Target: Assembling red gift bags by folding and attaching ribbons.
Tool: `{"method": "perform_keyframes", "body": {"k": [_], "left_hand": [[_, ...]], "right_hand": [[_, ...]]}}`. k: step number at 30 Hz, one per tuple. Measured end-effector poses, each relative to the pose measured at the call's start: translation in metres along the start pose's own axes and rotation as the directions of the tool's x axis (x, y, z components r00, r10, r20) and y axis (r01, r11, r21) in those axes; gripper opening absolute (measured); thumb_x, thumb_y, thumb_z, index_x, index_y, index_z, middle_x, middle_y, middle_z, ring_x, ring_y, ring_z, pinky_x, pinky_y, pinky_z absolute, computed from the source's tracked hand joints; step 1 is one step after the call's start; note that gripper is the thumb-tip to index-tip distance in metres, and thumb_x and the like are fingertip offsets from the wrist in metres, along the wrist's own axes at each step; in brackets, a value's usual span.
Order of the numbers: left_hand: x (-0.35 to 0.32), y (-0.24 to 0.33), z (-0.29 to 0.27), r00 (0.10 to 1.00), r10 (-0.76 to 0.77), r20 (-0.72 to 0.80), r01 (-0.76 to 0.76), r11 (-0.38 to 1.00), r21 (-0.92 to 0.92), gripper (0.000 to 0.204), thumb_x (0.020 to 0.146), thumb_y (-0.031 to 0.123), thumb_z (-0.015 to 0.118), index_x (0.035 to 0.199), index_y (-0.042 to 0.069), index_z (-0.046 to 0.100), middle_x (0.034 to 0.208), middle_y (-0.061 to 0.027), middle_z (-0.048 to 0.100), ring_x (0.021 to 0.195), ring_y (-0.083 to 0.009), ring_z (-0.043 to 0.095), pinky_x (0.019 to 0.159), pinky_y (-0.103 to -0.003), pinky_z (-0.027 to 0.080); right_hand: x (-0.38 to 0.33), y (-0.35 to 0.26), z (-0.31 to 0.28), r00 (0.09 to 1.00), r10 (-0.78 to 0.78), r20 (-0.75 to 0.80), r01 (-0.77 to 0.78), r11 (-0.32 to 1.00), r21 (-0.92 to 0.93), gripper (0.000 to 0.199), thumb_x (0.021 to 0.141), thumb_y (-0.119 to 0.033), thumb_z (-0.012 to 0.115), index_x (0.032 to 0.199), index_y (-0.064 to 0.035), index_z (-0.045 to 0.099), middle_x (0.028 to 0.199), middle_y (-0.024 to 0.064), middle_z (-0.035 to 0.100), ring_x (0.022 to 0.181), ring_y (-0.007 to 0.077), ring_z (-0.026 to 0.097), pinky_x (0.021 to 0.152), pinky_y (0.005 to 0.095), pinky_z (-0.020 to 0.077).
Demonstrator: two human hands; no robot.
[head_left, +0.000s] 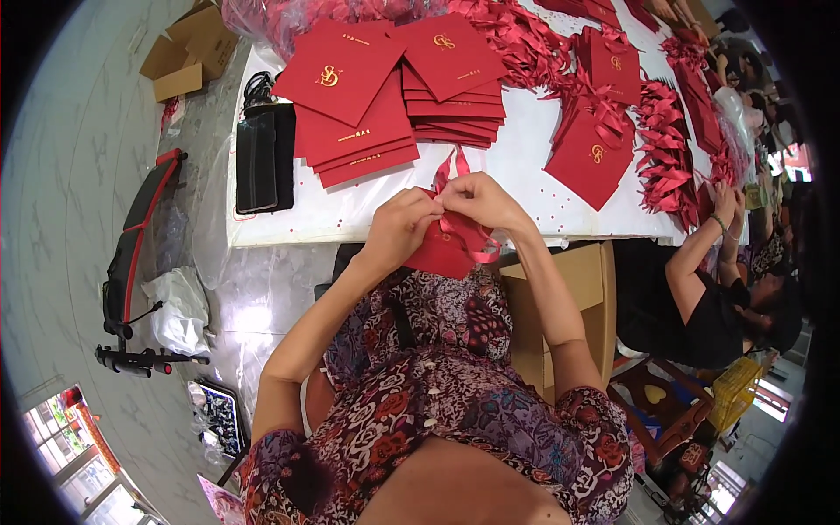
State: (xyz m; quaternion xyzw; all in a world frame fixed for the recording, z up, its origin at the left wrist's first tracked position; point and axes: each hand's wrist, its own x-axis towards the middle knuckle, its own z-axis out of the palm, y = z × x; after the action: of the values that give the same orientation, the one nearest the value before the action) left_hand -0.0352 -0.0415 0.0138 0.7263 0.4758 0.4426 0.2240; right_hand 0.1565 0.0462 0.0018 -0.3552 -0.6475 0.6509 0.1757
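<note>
A red paper gift bag (440,254) with gold print hangs at the table's near edge, in front of my body. Both my hands meet at its top, fingers pinched together. My left hand (404,223) and my right hand (479,203) grip the bag's red ribbon (455,168); a loop of it stands up beyond my fingers and another strand drops on the right. The exact spot where the ribbon is held is hidden by my fingertips. Just beyond lie stacks of flat red bags (354,79), some fanned out.
A black phone-like case (264,159) lies left on the white table (507,188). Ribboned red bags (593,149) and ribbon heaps (516,44) fill the right and back. A cardboard box (560,297) stands under the edge. Co-workers sit at right; a folded scooter (140,236) stands left.
</note>
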Motion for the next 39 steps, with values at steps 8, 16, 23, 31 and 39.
{"method": "perform_keyframes", "body": {"k": [8,16,23,31,39], "left_hand": [[-0.001,0.017,-0.003,0.982,-0.185,0.048,0.184,0.982,0.037,0.015,0.084,0.013,0.077,0.087,0.004,0.066,0.077,-0.0105,0.065,0.063,-0.0211,0.063,0.056,-0.033,0.047],[0.003,0.000,0.009,0.931,-0.343,-0.123,0.361,0.914,0.184,0.026,0.086,0.026,0.078,0.091,0.007,0.061,0.062,-0.0077,0.065,0.058,-0.0273,0.067,0.054,-0.036,0.049],[0.025,-0.015,0.016,0.949,-0.311,-0.049,0.310,0.895,0.320,0.026,0.080,0.025,0.079,0.094,0.007,0.066,0.072,-0.0074,0.068,0.066,-0.0298,0.068,0.061,-0.041,0.052],[0.025,-0.017,0.033,0.930,-0.359,-0.081,0.368,0.902,0.224,0.018,0.085,0.023,0.073,0.093,0.007,0.072,0.072,-0.0084,0.069,0.067,-0.0317,0.068,0.062,-0.041,0.051],[0.025,-0.012,0.027,0.966,-0.249,-0.070,0.257,0.954,0.157,0.018,0.093,0.019,0.065,0.102,0.006,0.074,0.094,-0.0124,0.072,0.084,-0.0250,0.070,0.067,-0.038,0.051]], "right_hand": [[0.011,-0.002,0.010,0.900,-0.046,-0.433,0.021,0.998,-0.062,0.023,0.092,-0.019,0.069,0.086,0.0023,0.071,0.067,0.0025,0.065,0.063,0.0061,0.056,0.058,0.0261,0.0448],[-0.002,-0.019,0.011,0.838,-0.227,-0.496,-0.050,0.874,-0.484,0.021,0.087,-0.022,0.073,0.087,-0.0017,0.068,0.080,0.0150,0.069,0.070,0.0313,0.067,0.064,0.0398,0.0515],[0.006,-0.005,0.021,0.845,-0.324,-0.425,-0.039,0.755,-0.654,0.018,0.085,-0.017,0.072,0.087,-0.0019,0.062,0.084,0.0153,0.067,0.074,0.0352,0.066,0.066,0.0444,0.0513],[0.000,0.011,0.016,0.861,-0.091,-0.500,0.033,0.992,-0.123,0.014,0.095,-0.011,0.065,0.098,0.0021,0.064,0.079,0.0057,0.066,0.065,0.0100,0.060,0.058,0.0246,0.0485],[0.000,0.013,0.009,0.901,-0.022,-0.434,0.086,0.988,0.128,0.019,0.095,-0.012,0.067,0.107,0.0028,0.066,0.080,0.0011,0.067,0.068,0.0056,0.058,0.061,0.0211,0.0471]]}}
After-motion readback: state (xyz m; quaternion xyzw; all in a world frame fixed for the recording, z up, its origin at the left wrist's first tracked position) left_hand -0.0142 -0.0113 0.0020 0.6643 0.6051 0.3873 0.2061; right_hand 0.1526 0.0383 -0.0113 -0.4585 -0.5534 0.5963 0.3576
